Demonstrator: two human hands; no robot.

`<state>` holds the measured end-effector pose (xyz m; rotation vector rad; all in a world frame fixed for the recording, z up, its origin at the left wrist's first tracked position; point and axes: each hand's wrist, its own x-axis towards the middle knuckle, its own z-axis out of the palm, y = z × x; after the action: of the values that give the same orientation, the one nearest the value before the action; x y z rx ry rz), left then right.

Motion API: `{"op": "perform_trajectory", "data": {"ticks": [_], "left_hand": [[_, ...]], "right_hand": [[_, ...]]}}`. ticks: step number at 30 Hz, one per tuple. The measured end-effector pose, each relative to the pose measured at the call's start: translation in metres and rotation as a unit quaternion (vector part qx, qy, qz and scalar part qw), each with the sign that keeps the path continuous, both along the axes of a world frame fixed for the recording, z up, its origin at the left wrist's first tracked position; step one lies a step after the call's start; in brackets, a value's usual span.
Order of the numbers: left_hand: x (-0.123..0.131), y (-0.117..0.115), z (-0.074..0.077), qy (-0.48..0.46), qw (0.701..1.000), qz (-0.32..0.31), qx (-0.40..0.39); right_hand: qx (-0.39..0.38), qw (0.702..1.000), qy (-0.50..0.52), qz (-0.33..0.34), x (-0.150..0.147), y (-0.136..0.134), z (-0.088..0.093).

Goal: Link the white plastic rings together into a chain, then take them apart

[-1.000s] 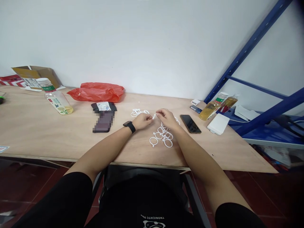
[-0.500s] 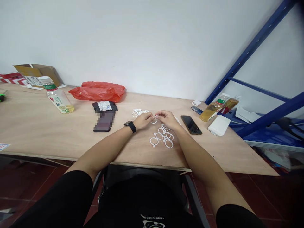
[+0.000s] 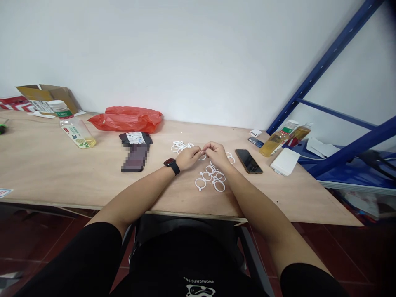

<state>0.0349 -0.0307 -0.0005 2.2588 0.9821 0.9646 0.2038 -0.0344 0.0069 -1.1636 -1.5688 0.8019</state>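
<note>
My left hand and my right hand meet above the table, fingertips pinched together. Between them shows part of a white plastic ring, gripped at its upper edge by both hands; the pinched part is hidden by the fingers. Behind my left hand lies a pile of similar white rings. Closer to me, several more white rings with small knobs lie in a loose cluster beside my right forearm. A few rings rest to the right of my right hand.
A phone, a white box and a drink bottle stand or lie on the right by a blue rack. Leftward are a dark pouch, a red plastic bag, another bottle and a cardboard box.
My left hand has shifted slightly to the right and its wrist has turned a little. The fingertips of both hands are closer together around the ring.
</note>
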Motion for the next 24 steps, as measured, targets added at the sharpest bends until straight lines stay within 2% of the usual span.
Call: {"op": "perform_trajectory", "data": {"ticks": [5,12,16,19,21,24], "left_hand": [[0.001,0.001,-0.003,0.008,0.999,0.023,0.021],[0.0,0.0,-0.001,-0.016,0.999,0.021,0.04],[-0.011,0.008,0.004,-0.004,0.988,0.123,0.097],[-0.025,0.019,0.003,0.044,0.97,0.204,0.123],[-0.031,0.025,0.0,0.084,0.961,0.235,0.122],[-0.034,0.03,-0.005,0.126,0.956,0.245,0.101]], "right_hand": [[0.037,0.999,0.014,0.013,-0.004,-0.003,0.002],[0.059,0.998,0.006,0.01,-0.005,-0.005,0.0],[0.036,0.996,-0.072,0.034,0.005,-0.006,0.004],[-0.013,0.975,-0.195,0.103,0.017,-0.008,0.008],[-0.056,0.952,-0.263,0.149,0.024,-0.008,0.01],[-0.092,0.93,-0.31,0.175,0.032,-0.006,0.009]]}}
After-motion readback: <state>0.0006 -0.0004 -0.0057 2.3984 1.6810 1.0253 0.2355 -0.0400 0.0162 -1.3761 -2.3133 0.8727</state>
